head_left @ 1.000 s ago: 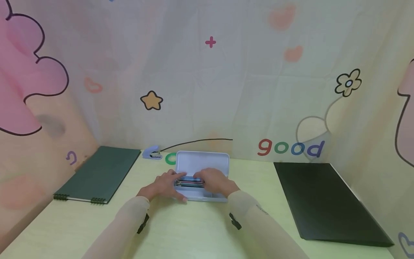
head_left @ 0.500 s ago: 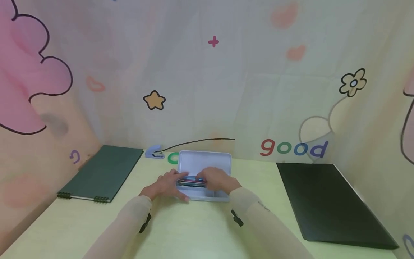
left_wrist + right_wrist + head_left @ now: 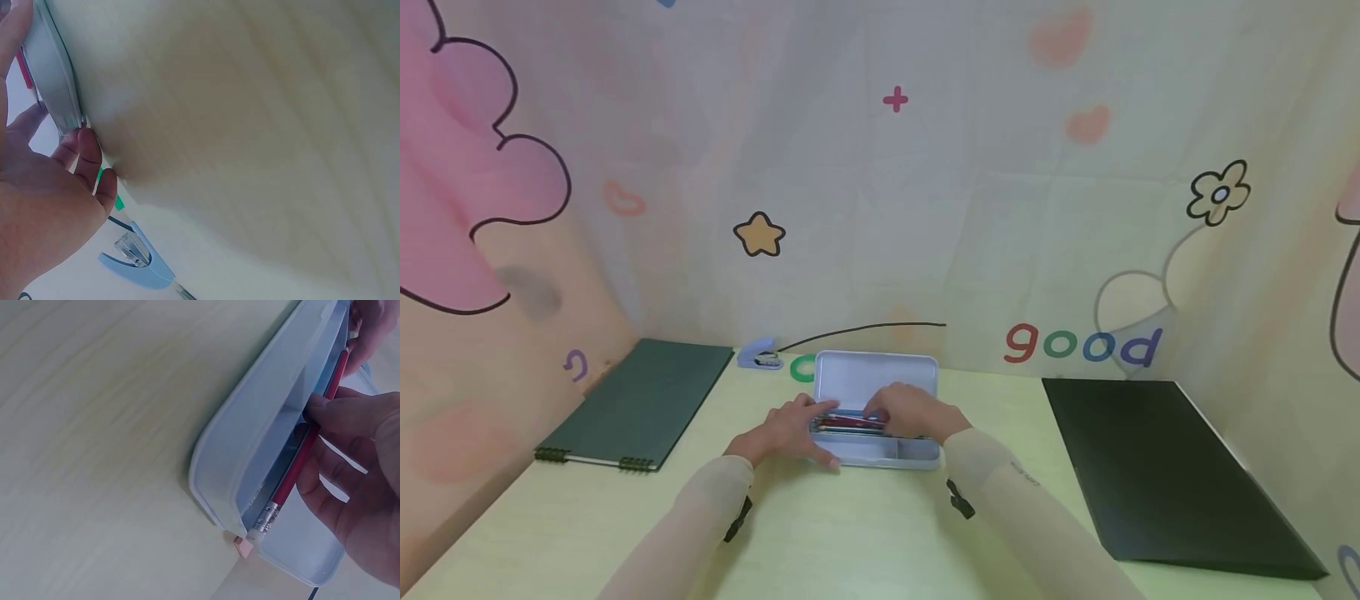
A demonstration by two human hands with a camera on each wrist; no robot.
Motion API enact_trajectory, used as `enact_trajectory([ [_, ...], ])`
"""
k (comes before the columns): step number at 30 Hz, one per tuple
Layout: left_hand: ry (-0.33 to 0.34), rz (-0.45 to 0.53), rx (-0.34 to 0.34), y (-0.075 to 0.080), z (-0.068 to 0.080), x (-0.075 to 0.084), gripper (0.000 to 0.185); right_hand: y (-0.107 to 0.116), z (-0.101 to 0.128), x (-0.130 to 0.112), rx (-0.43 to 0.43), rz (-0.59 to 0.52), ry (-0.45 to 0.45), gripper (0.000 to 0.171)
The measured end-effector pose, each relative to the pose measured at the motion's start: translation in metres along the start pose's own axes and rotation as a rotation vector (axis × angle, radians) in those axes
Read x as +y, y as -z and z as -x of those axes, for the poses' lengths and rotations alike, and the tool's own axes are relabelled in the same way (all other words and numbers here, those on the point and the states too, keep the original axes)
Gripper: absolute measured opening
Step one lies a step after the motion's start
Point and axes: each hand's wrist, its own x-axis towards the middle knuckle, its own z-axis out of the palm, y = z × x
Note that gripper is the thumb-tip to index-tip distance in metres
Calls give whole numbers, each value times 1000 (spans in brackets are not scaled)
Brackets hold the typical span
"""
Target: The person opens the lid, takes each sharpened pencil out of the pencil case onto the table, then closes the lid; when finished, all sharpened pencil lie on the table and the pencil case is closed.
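Note:
A pale blue pencil case (image 3: 880, 450) lies open in the middle of the table, its lid (image 3: 876, 375) tilted up at the back. Several coloured pencils lie inside. My left hand (image 3: 816, 433) holds the case's left end, thumb along the front wall and fingers (image 3: 87, 147) at the corner. My right hand (image 3: 880, 414) reaches into the tray and pinches a red pencil (image 3: 306, 456) lying along it. The pencil's pink eraser (image 3: 244, 545) pokes past the case's end.
A dark green spiral notebook (image 3: 640, 404) lies at the left and a black folder (image 3: 1150, 467) at the right. A blue stapler (image 3: 758, 354) and a green ring (image 3: 801, 367) sit behind the case by the printed backdrop. Bare tabletop (image 3: 850, 533) lies in front.
My right hand has slid a little to the right along the case, so more of the red pencil shows. My left hand stays at the case's left end.

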Motion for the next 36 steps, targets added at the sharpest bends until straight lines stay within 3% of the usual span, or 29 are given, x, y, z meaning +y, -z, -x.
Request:
enact_trajectory([
  [7, 9, 16, 5, -1, 1, 1, 100, 13, 5, 3, -30, -70, 20, 36],
  [18, 22, 37, 2, -2, 1, 1, 101, 28, 13, 10, -103, -71, -63, 34],
  [36, 10, 31, 7, -2, 1, 1, 102, 41, 39, 42, -92, -88, -106, 26],
])
